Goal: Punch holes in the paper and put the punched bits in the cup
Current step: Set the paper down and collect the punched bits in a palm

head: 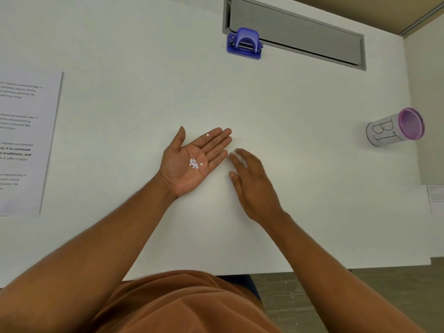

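My left hand (192, 159) lies palm up over the middle of the white table, fingers flat and spread. A small heap of white punched bits (194, 163) rests in its palm, and one more bit sits on a finger. My right hand (252, 183) hovers palm down just to the right of it, fingers loose, holding nothing. The blue hole punch (245, 43) stands at the far middle of the table. The cup (395, 127), pink-rimmed with a white label marked "BT", stands at the far right. The printed paper (26, 140) lies flat at the left edge.
A grey cable flap (295, 32) is set into the table behind the punch. Another sheet (436, 198) pokes in at the right edge. The table's front edge (312, 269) runs just ahead of my body, with floor beyond it at the right.
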